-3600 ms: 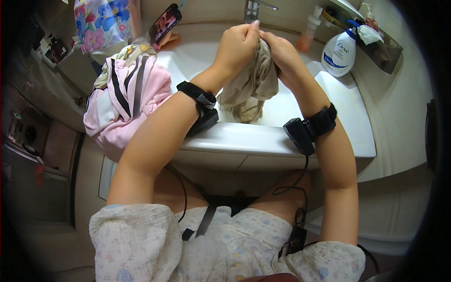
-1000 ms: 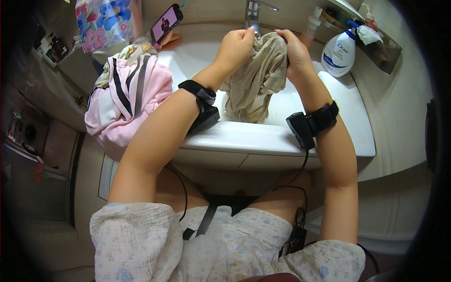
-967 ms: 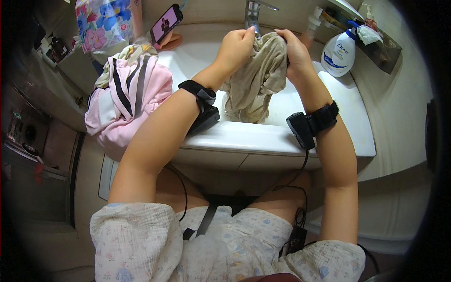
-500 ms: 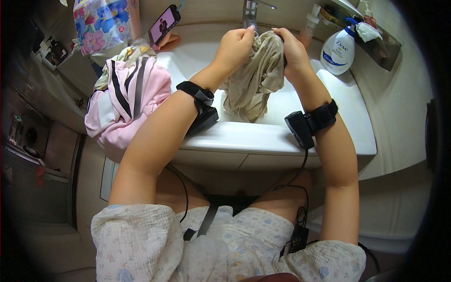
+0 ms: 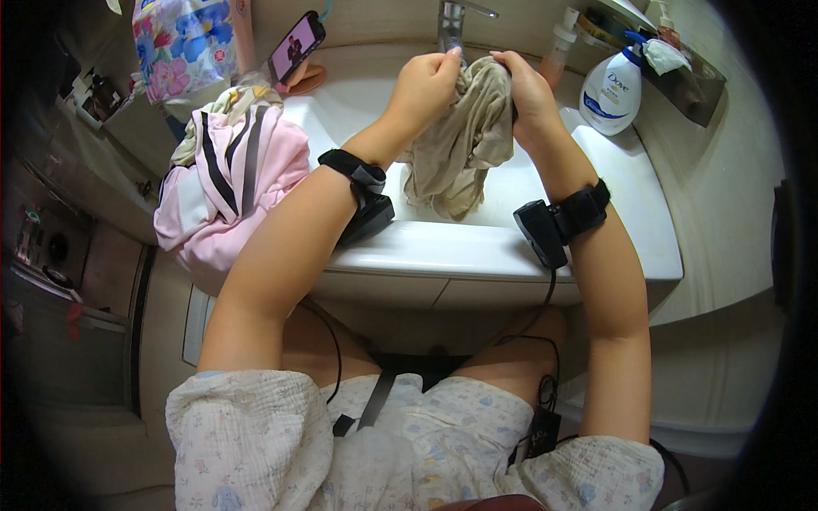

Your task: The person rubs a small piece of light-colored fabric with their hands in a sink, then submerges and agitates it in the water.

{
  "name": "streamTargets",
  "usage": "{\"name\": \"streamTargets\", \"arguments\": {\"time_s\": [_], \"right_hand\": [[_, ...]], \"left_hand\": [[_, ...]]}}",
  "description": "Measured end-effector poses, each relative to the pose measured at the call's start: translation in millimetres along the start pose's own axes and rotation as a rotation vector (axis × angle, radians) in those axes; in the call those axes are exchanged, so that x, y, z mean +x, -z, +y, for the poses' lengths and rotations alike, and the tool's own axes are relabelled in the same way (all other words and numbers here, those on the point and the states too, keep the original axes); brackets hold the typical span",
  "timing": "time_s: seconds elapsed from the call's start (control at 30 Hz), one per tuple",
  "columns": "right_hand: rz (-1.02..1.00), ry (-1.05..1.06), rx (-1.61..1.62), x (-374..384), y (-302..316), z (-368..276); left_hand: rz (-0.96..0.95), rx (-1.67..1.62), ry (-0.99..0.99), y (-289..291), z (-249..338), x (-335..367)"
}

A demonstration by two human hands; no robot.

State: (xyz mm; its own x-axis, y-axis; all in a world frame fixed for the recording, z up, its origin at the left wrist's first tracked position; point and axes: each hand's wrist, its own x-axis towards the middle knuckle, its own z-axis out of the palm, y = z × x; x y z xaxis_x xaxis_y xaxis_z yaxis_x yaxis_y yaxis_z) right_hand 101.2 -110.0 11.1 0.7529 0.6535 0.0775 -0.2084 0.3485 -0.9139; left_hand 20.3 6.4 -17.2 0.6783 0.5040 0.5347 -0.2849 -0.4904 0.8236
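Note:
A crumpled beige-grey garment (image 5: 464,140) hangs from both my hands over the white washbasin (image 5: 383,243), just in front of the faucet (image 5: 451,24). My left hand (image 5: 431,83) is closed on its upper left edge, thumb on top near the spout. At the upper right edge, my right hand (image 5: 532,94) grips the cloth between thumb and fingers; some of those fingers are hidden behind it. The garment's lower folds reach down into the basin. I cannot tell what kind of garment it is, or whether water is running.
On the left of the counter lies a pile of pink clothes (image 5: 230,170) with dark stripes. Behind it are a phone (image 5: 298,49) on a stand and a flowered package (image 5: 192,47). A white pump bottle (image 5: 612,92) stands right of the basin, beside a small shelf (image 5: 688,89).
Almost nothing differs. Both hands keep hold of the garment in the same place; the whole view has shifted very slightly.

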Motion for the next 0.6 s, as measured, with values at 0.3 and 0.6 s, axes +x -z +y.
{"name": "streamTargets", "arguments": {"time_s": [0.3,0.6], "right_hand": [[0.015,0.007,0.008,-1.3,-1.4,-1.0],[0.017,0.003,0.002,0.1,-0.6,-0.1]], "left_hand": [[-0.020,0.009,0.008,0.0,5.8,-2.0],[-0.029,0.050,-0.009,0.5,7.2,-2.4]]}}
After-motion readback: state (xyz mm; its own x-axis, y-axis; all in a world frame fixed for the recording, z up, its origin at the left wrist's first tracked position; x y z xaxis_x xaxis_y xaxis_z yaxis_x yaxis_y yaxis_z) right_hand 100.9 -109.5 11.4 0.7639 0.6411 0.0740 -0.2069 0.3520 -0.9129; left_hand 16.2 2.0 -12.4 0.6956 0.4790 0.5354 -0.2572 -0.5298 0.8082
